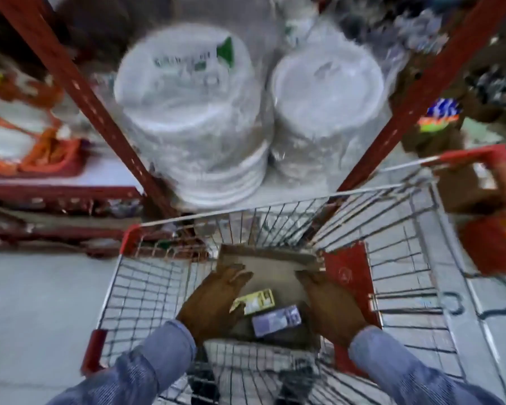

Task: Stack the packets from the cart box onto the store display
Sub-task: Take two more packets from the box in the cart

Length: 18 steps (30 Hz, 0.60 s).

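Head view, motion-blurred. Wire shopping cart (146, 276) of thin chromed rods with red plastic corner caps, seen from above. Inside the cart, brown cardboard box (275, 267), flat-walled, matte, open at the top. Left hand (214, 299) spread flat, fingers extended, lying on the box's left side; right hand (330, 305) likewise open-palmed along the box's right side; neither hand closed around anything. Both wrists in blue ribbed-knit sleeves (164, 346). Between the two hands, in the box: yellow packet (256, 301), small, rectangular, glossy, touching the left thumb side; just nearer the wearer, purple packet (276, 320), oblong, printed, lying tilted, apart from both palms. Right of the right hand, red flat panel (348, 270) standing against the cart's wire wall.

Beyond the fingertips, store display (85, 92): red perforated steel uprights framing a shelf bay. On the shelf, two tall stacks of white disposable plates (187, 112), round, rimmed, wrapped in clear crinkled film, the left stack with green print on top. Left of the left hand, lower red shelves with orange-and-white goods, too blurred to identify. Floor (35, 302): pale grey, smooth, faintly glossy. Right of the right hand, further blurred merchandise and a red cart handle (468, 156).
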Each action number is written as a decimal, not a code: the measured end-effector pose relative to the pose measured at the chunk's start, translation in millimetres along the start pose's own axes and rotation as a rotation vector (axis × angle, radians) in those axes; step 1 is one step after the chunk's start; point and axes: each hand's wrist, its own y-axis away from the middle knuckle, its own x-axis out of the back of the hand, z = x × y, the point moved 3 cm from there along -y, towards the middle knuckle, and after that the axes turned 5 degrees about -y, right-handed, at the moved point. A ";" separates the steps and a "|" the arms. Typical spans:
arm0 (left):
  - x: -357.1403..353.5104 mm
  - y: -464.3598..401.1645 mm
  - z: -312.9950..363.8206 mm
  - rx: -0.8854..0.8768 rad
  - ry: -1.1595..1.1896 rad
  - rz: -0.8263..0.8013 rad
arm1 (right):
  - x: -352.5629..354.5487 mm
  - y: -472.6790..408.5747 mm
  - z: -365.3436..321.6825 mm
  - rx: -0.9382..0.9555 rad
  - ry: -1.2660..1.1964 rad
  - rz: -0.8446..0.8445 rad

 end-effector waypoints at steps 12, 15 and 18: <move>-189.1 -52.9 -31.2 0.145 0.083 -0.292 | -181.2 -83.4 37.9 0.087 0.103 -0.267; -201.9 -58.1 -30.4 0.141 0.082 -0.309 | -201.9 -88.0 41.2 0.115 0.110 -0.303; -208.3 -61.4 -31.9 0.140 0.032 -0.288 | -213.1 -90.7 41.9 0.108 0.159 -0.306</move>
